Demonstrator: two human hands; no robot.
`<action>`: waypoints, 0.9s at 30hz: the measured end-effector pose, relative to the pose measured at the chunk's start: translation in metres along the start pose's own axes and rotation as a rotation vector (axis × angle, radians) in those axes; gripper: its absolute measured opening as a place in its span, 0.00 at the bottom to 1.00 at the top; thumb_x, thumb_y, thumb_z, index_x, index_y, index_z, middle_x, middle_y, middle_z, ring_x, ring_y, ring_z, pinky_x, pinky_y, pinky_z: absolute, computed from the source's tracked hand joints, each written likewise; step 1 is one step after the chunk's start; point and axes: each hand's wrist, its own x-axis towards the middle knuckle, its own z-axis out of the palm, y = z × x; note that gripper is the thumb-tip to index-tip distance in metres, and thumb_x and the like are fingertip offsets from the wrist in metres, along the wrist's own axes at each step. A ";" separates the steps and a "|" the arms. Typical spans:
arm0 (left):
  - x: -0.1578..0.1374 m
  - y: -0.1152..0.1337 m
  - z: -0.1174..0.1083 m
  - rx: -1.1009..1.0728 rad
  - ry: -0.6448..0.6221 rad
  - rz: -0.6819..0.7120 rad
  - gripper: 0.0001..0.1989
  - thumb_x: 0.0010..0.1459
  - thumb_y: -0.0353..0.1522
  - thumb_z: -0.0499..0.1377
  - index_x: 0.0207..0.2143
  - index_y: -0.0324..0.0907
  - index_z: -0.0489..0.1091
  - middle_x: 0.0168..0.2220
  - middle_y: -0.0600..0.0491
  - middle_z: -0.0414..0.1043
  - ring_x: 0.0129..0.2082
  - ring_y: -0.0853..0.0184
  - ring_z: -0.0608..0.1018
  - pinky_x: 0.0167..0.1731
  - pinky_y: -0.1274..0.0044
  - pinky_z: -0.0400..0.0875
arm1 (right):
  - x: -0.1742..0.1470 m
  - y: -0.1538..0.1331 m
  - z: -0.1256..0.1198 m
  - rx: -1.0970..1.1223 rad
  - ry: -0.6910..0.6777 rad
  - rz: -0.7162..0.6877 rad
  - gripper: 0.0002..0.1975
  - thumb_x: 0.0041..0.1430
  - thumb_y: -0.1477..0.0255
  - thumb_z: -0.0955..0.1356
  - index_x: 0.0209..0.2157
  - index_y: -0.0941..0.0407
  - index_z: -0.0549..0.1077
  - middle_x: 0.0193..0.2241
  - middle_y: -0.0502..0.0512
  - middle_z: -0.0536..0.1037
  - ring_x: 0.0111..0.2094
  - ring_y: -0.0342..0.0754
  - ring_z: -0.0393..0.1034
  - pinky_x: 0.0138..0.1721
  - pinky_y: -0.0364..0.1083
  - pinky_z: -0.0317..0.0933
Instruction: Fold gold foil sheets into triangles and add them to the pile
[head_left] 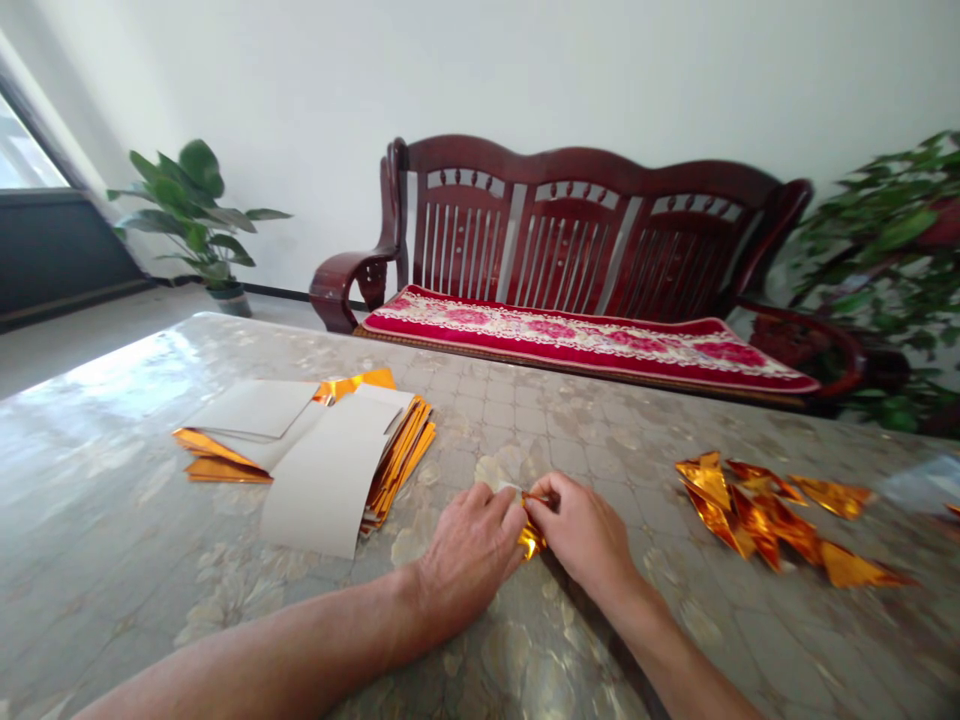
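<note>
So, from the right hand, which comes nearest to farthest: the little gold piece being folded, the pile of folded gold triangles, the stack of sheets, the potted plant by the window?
1. Gold piece, pinched between the right hand and the left hand.
2. Folded gold triangles, on its right.
3. Stack of sheets, to the left.
4. Potted plant, far left on the floor.

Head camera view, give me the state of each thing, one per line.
Left hand: pinching the gold foil piece.
Right hand: pinching the same piece.
Gold foil piece: partly folded, between both hands.
Sheet stack: flat, unfolded.
Folded gold triangles: finished, heaped loosely.
</note>
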 end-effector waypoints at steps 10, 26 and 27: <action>-0.002 -0.003 -0.001 0.046 0.046 0.075 0.06 0.66 0.31 0.54 0.39 0.40 0.70 0.41 0.48 0.70 0.48 0.57 0.70 0.40 0.67 0.66 | -0.014 0.006 0.011 -0.036 0.161 -0.292 0.08 0.61 0.74 0.66 0.36 0.50 0.78 0.34 0.52 0.78 0.41 0.50 0.67 0.42 0.45 0.58; -0.001 -0.004 -0.008 -0.074 0.012 0.033 0.06 0.67 0.32 0.54 0.39 0.42 0.70 0.43 0.49 0.71 0.48 0.58 0.70 0.43 0.67 0.68 | -0.023 0.001 0.011 -0.169 0.221 -0.455 0.07 0.62 0.76 0.66 0.35 0.53 0.77 0.32 0.54 0.75 0.38 0.50 0.63 0.41 0.47 0.55; -0.002 -0.004 -0.008 -0.071 0.017 0.023 0.06 0.66 0.32 0.54 0.39 0.42 0.69 0.43 0.50 0.71 0.47 0.59 0.70 0.43 0.67 0.68 | -0.023 0.001 0.010 -0.181 0.215 -0.457 0.07 0.62 0.76 0.66 0.35 0.53 0.77 0.32 0.54 0.75 0.38 0.50 0.63 0.41 0.47 0.55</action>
